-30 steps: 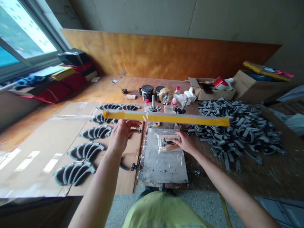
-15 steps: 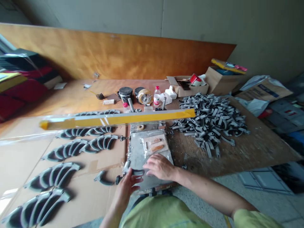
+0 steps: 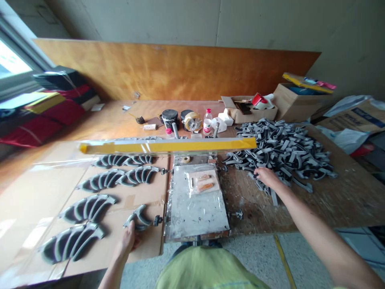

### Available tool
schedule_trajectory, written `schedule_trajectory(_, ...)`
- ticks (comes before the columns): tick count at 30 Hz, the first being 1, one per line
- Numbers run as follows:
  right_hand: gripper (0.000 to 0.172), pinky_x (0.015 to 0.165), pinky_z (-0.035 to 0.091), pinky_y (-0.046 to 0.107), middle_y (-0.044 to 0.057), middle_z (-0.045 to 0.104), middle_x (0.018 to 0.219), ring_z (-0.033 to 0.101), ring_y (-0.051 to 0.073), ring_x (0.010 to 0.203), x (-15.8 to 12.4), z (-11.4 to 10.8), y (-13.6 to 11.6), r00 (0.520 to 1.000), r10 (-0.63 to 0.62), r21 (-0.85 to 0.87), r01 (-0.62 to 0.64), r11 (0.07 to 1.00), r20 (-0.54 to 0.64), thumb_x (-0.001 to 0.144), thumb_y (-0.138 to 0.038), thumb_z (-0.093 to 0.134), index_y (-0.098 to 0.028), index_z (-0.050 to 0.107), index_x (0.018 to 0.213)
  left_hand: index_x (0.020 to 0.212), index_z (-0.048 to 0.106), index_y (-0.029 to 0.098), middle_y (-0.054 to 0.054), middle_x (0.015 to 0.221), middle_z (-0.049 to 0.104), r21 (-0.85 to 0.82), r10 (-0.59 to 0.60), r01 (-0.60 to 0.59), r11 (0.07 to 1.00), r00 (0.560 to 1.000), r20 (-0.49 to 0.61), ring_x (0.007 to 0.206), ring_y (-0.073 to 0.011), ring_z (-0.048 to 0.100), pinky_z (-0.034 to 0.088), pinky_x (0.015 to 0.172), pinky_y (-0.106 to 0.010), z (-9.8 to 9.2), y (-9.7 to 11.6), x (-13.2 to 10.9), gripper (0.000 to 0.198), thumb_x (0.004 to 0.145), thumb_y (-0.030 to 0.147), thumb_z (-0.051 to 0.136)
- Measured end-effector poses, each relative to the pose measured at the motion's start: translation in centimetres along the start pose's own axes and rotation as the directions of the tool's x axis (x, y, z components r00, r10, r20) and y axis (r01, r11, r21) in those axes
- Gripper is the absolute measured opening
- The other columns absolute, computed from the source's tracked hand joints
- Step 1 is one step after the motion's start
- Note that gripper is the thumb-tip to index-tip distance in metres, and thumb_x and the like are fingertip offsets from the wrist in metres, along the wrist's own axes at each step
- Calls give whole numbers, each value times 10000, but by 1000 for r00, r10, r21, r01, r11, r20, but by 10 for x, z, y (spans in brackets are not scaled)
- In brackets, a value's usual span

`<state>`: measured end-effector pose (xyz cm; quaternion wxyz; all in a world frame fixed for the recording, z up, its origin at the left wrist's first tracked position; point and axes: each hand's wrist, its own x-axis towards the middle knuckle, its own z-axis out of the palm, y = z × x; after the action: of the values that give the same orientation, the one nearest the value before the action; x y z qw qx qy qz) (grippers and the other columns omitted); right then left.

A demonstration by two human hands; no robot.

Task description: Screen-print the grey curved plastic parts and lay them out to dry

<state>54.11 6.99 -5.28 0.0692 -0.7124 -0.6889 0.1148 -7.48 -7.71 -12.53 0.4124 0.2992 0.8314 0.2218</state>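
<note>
Across the full width of the scene extends a workbench (image 3: 252,220), with an upright wooden board (image 3: 180,76) along its far side. A cardboard sheet (image 3: 150,241) covers the left part of the bench. A pile of gray parts (image 3: 288,148) occupies the right part. A yellow strip (image 3: 168,147) runs crosswise above the cardboard and the center of the bench. At center near lies a metal plate (image 3: 195,212), positioned between the cardboard sheet and the pile. Far right, an open carton (image 3: 246,116) stands beside a taller carton (image 3: 296,102), beyond the pile. On the cardboard sheet, curved parts (image 3: 90,210) lie nested in fan-shaped groups, arranged in rows from near to far. The right hand (image 3: 266,176) is at the near left edge of the pile, fingertips against the parts; whether it grips one cannot be determined. The left hand (image 3: 129,239) is at near left, its thumb and fingers touching the near end of a pair of curved parts (image 3: 140,210) that rest on the cardboard; whether the fingers are closed on either cannot be determined. Far center, a black tub (image 3: 170,118), a tape roll (image 3: 192,121) and a red-capped bottle (image 3: 207,121) stand in line. A clear packet (image 3: 205,181) lies on the far half of the plate. A black knob (image 3: 158,220) sits just right of the pair.
</note>
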Motion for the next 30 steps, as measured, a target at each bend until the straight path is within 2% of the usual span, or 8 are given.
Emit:
schedule_trajectory(3, 143, 684, 448, 294, 16, 670, 739, 610, 184, 699, 3, 6, -35, 992, -46, 320, 6, 947, 118, 747, -263, 644, -202, 692, 866, 515, 458, 217, -69, 377, 503, 125, -68, 73, 990, 997, -40, 354, -186, 446, 340, 409, -280, -9, 17, 0, 569, 821, 678, 324)
schedule_trajectory(8, 171, 706, 465, 282, -10, 674, 809, 613, 163, 734, 3, 46, -143, 950, -299, 703, 156, 694, 84, 707, -254, 700, -184, 658, 857, 659, 567, 198, -23, 467, 571, 31, 193, -192, 981, 981, -11, 412, -180, 509, 386, 470, -280, -16, 78, -8, 541, 832, 675, 379)
schedule_trajectory(12, 128, 786, 471, 313, 4, 677, 865, 619, 171, 818, 5, 70, -196, 922, -386, 601, 319, 733, -18, 733, -143, 697, -194, 678, 848, 764, 609, 185, 0, 515, 579, -127, 414, -419, 899, 908, -64, 444, -150, 508, 386, 466, -246, -10, 148, -25, 524, 823, 681, 451)
schedule_trajectory(16, 115, 907, 468, 368, 44, 666, 980, 607, 199, 982, 3, 74, -200, 886, -445, 392, 458, 798, -130, 775, -101, 678, -198, 701, 832, 818, 625, 184, 18, 513, 561, -246, 567, -593, 767, 805, -173, 448, -111, 476, 377, 471, -214, -12, 204, -50, 452, 875, 604, 465)
schedule_trajectory(21, 429, 1092, 356, 437, 85, 522, 1415, 455, 238, 1313, -5, 77, -217, 780, -611, 200, 625, 755, -131, 869, -201, 638, -250, 589, 1293, 872, 563, 203, 50, 493, 543, -507, 653, -732, 455, 662, -368, 420, -99, 442, 347, 445, -212, -20, 258, -72, 407, 935, 564, 386)
schedule_trajectory(23, 513, 1135, 290, 474, 83, 454, 1487, 367, 256, 1391, -6, 84, -230, 732, -679, 170, 677, 716, -55, 885, -262, 633, -260, 506, 1383, 730, 502, 210, 35, 472, 529, -567, 667, -714, 410, 659, -348, 408, -100, 431, 334, 433, -226, -21, 272, -74, 429, 958, 529, 327)
schedule_trajectory(26, 483, 1155, 238, 505, 75, 474, 1475, 363, 264, 1398, -6, 94, -244, 708, -706, 180, 691, 701, 30, 888, -306, 634, -262, 532, 1358, 675, 513, 209, 15, 480, 532, -543, 658, -699, 465, 683, -317, 423, -111, 435, 341, 439, -246, -20, 274, -76, 418, 957, 463, 338)
schedule_trajectory(30, 381, 1082, 368, 466, 46, 616, 1326, 506, 253, 1273, -6, 86, -230, 804, -594, 343, 561, 754, -10, 882, -335, 624, -271, 612, 1257, 930, 667, 193, -32, 707, 670, -475, 636, -677, 563, 721, -275, 650, -179, 604, 475, 608, -281, -25, 242, -87, 370, 903, 500, 462)
